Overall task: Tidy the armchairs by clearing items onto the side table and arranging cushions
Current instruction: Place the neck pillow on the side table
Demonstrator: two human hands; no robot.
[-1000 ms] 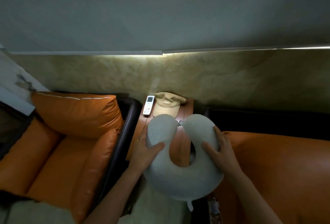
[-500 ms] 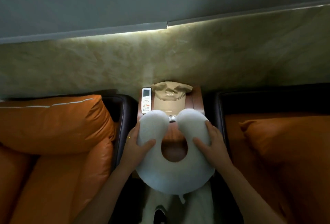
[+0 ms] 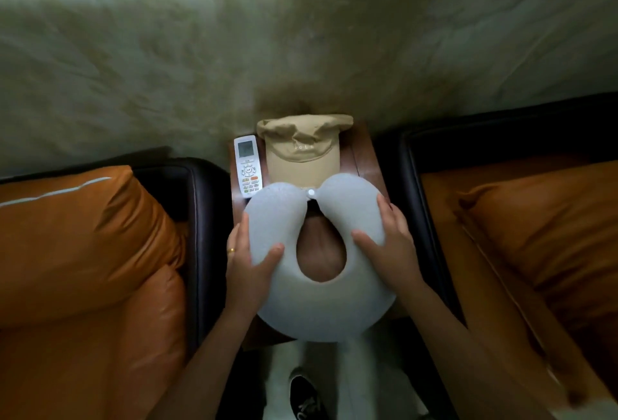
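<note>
A grey U-shaped neck pillow (image 3: 321, 306) lies over the wooden side table (image 3: 369, 165) between the two armchairs, its open ends pointing at the wall. My left hand (image 3: 247, 262) grips its left arm, thumb on top and fingers along the outer side. My right hand (image 3: 389, 249) grips the right arm the same way. Behind the pillow on the table lie a beige cap (image 3: 302, 148) and a white remote control (image 3: 248, 167). The pillow's ends overlap the cap's brim. An orange cushion (image 3: 77, 235) sits in the left armchair, another orange cushion (image 3: 548, 235) in the right one.
Dark leather armrests (image 3: 200, 235) flank the table closely on both sides. A mottled wall (image 3: 301, 51) stands right behind the table. My shoe (image 3: 306, 396) shows on the pale floor below the pillow.
The view has swung down and centred on the table. Both hands have carried the pillow forward over the table until its ends meet the cap.
</note>
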